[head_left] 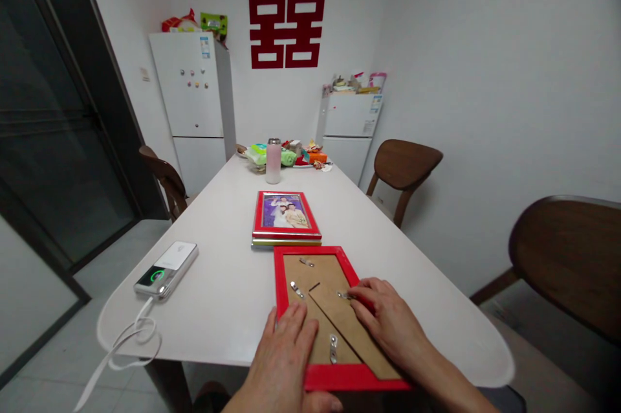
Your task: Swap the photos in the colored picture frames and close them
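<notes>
A red picture frame point(286, 256) lies face down at the near edge of the white table point(223, 296), its brown backing board and small metal clips facing up. My left hand point(286, 351) rests flat on the frame's left side, fingers stretched out. My right hand point(385, 316) lies on the backing's right part, and its fingertips touch a metal clip point(343, 295). Just beyond, a stack of red-framed pictures point(286, 217) lies face up, showing a photo.
A white power bank point(167, 268) with a white cable point(121, 342) sits at the table's left. A pink bottle point(273, 161) and packets stand at the far end. Brown chairs point(405, 167) flank the table; two white fridges point(194, 96) stand against the wall.
</notes>
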Demonstrator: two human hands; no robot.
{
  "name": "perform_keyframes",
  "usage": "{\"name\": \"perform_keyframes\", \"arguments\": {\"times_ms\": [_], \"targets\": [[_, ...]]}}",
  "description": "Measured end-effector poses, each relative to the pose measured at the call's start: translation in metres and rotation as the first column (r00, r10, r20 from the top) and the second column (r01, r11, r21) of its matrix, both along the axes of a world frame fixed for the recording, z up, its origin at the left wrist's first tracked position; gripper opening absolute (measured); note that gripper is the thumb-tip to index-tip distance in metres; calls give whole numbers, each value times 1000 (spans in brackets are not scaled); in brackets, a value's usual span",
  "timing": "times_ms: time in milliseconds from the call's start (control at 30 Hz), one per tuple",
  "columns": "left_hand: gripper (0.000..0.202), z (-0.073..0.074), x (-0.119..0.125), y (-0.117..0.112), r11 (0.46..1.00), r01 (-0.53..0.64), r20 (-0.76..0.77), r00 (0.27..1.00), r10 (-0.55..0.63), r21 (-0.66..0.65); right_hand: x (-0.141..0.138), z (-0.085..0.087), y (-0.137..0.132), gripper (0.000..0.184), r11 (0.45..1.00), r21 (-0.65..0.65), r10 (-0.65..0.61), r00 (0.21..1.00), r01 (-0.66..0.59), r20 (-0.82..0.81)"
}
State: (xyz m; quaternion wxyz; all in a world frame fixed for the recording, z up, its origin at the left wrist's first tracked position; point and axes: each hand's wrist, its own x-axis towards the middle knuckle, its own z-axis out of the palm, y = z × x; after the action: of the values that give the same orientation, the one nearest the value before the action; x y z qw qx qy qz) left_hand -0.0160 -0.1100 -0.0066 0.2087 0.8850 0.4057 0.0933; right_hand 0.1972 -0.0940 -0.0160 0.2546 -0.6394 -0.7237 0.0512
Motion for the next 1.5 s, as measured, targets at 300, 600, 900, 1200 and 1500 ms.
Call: {"name": "perform_keyframes", "arguments": {"times_ms": [300, 600, 900, 1200, 1500], "targets": [[71, 8, 3, -1, 1000, -22, -50, 998, 22, -2, 0, -3, 15, 21, 998, -54, -21, 1000, 21, 1], [63, 12, 5, -2, 998, -54, -49, 997, 56, 44, 2, -4, 18, 22, 998, -55, 2, 1000, -4, -23], [57, 9, 3, -2, 997, -50, 13, 999, 49, 57, -9, 4, -5, 23, 992, 71, 109, 991, -103, -79], [56, 2, 0, 3, 998, -39, 27, 999, 38, 46, -36, 19, -29, 19, 903, -73, 425, 905, -423, 5], [55, -7, -4, 6, 996, -31, 110, 994, 21, 87, -34, 28, -38, 21, 861, -121, 505, 860, -495, 76]]}}
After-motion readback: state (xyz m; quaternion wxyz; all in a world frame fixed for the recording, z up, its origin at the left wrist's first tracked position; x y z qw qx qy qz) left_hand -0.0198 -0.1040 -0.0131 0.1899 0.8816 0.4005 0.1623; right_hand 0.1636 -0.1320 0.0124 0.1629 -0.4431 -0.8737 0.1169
